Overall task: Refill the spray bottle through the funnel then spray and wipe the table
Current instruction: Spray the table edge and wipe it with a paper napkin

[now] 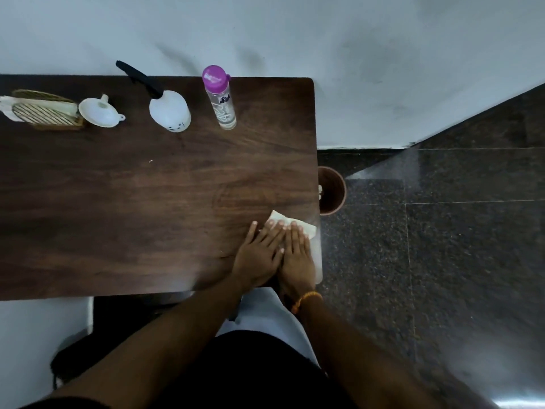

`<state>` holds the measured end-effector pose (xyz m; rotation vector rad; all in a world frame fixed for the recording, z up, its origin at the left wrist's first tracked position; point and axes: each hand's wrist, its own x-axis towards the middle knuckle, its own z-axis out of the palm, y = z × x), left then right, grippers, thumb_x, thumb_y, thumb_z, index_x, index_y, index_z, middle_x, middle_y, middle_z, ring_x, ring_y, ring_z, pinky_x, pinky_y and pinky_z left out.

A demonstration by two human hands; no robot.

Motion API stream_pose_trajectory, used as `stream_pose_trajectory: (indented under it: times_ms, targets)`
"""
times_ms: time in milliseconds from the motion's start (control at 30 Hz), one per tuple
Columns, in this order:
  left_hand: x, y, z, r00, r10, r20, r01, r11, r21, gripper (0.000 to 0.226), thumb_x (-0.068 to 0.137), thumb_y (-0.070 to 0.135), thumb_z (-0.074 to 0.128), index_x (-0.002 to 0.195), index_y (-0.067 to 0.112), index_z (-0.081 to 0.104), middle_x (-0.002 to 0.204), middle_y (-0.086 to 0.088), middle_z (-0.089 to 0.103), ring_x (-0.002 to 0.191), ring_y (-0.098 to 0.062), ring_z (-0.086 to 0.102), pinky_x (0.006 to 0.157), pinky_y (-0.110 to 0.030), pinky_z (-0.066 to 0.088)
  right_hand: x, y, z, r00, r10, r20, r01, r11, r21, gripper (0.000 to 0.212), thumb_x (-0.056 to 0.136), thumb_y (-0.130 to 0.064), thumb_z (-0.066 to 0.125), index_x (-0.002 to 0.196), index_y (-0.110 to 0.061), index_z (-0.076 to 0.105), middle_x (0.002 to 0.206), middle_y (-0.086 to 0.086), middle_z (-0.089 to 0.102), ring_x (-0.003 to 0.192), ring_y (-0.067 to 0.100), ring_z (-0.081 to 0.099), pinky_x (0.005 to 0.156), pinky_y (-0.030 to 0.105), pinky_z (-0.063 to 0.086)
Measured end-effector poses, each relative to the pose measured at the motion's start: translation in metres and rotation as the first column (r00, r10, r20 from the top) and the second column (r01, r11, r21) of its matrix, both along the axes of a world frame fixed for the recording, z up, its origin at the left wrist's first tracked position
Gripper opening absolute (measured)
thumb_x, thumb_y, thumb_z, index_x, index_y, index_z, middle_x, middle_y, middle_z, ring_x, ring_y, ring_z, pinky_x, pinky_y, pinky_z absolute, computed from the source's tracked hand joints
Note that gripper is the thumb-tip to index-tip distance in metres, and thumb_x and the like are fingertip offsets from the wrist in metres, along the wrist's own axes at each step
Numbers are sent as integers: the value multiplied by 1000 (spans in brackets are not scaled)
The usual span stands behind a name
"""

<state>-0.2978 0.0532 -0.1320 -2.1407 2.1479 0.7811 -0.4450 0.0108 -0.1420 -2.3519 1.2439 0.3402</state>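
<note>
While pressing flat on a white tissue (290, 224), both hands lying side by side, touching each other, near the right-hand corner of the counter (124, 202) closest to the body. Left hand (261, 255) spreading straight fingers, fingertips reaching onto the tissue's left edge, thumb splayed out on bare wood. Right hand (296, 255) sitting right next to it with fingers straight and together, covering the tissue's middle, orange thread band (305, 299) wrapping the wrist. Not gripping or pinching anything, just palms down on the paper.

Everything else lining up along the counter's far edge, well away from the hands. Spray bottle (169, 109) standing there, white body, black trigger head poking out past the far edge toward the wall. Just left of the spray bottle, white funnel (98, 112) resting wide mouth up, apart from the bottle. Left of the funnel, touching or nearly so, woven tissue holder (44, 112) with white tissues sticking out. Right of the spray bottle, clear water bottle (221, 98) with a purple cap standing upright, hard to tell how much liquid inside.

Off the counter's right edge, sitting on the dark speckled floor, round brown bin (331, 190) half tucked under the counter, something white showing inside.
</note>
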Motion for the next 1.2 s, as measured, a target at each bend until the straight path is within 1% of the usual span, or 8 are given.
stream_pose_trajectory:
  times_ms: [133,333,467,567,700,800,1000,1200]
  targets:
    - [-22,-64,6,999,-29,34,29,1000,-6,59,110,39,25,165,19,29,172,0,28,162,-20,17,130,-58,6,-11,-56,-3,990,-74,-120,69,997,-46,73,102,-32,28,163,4,9,172,25,3,162,35,0,132,50,8]
    - [45,-128,10,991,71,112,-74,997,21,59,110,38,20,166,19,24,173,3,24,162,-17,16,128,-61,-1,67,-129,-12,998,-39,-40,35,995,-93,70,107,-35,35,164,0,14,173,21,7,162,32,2,132,46,2]
    - [124,-79,1,963,227,145,-240,968,74,64,107,38,8,167,18,20,175,3,19,163,-15,12,128,-61,-4,155,-95,-11,995,83,56,-80,995,-55,66,106,-27,39,162,2,20,172,22,14,161,36,8,132,48,6]
    - [157,-9,-3,944,299,138,-311,948,71,68,106,39,8,165,14,30,173,-1,27,162,-19,17,129,-61,1,187,-35,-9,981,152,124,-150,988,-25,66,106,-27,37,163,2,19,172,21,11,161,35,6,131,48,8]
    - [142,75,2,950,305,69,-309,950,50,63,105,38,25,160,10,39,169,-8,35,160,-25,24,128,-61,8,163,45,0,968,195,160,-202,979,29,69,106,-31,35,164,-1,12,174,17,4,162,31,-2,132,47,9]
    - [105,93,10,966,257,27,-258,964,58,64,104,40,30,160,11,38,169,-5,35,160,-24,24,128,-57,7,116,65,1,968,142,205,-152,988,36,65,108,-29,39,164,-2,19,173,15,12,162,28,6,132,45,14]
    - [80,22,8,996,82,32,-82,997,0,60,110,42,25,163,17,33,170,-3,33,160,-22,25,130,-58,8,82,13,3,997,15,78,-15,1000,4,63,107,-27,28,163,2,20,172,19,13,162,30,9,131,49,16]
    - [133,-56,12,976,135,170,-150,986,75,65,107,40,10,167,20,20,175,2,21,163,-17,14,128,-62,-3,160,-64,-11,999,18,46,-16,999,-52,67,108,-31,32,164,1,12,173,20,4,162,32,-1,132,45,0]
